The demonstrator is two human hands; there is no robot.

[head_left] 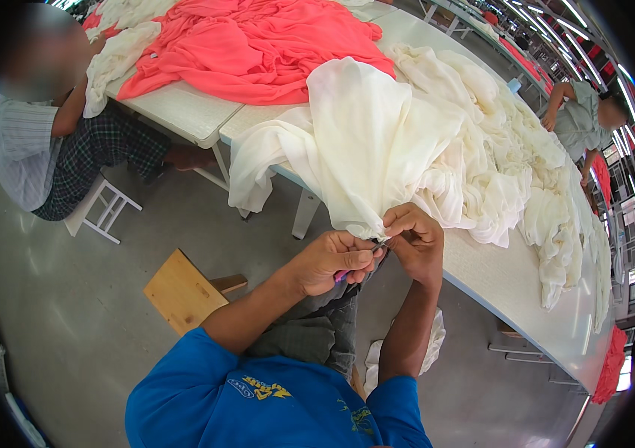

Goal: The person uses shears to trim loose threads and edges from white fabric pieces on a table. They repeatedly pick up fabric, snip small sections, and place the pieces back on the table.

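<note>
A small metal tool with a purple handle [344, 275], perhaps snips, is held in my left hand [337, 263], its fingers curled around it, with its metal tip among the white cloth. My right hand [412, 240] pinches the gathered lower end of a white sheer fabric piece [362, 149], just above and right of the tool. The piece drapes down from a large crumpled heap of cream fabric [497, 172] lying on the table [527, 276] in front of me. My two hands are close together over my lap, below the table's near edge.
Coral fabric [243, 45] is heaped on the back table. A seated person [26, 149] is at the left, another person [586, 119] at the right. A wooden stool [175, 291] stands left of me, and white cloth [433, 343] lies low to my right.
</note>
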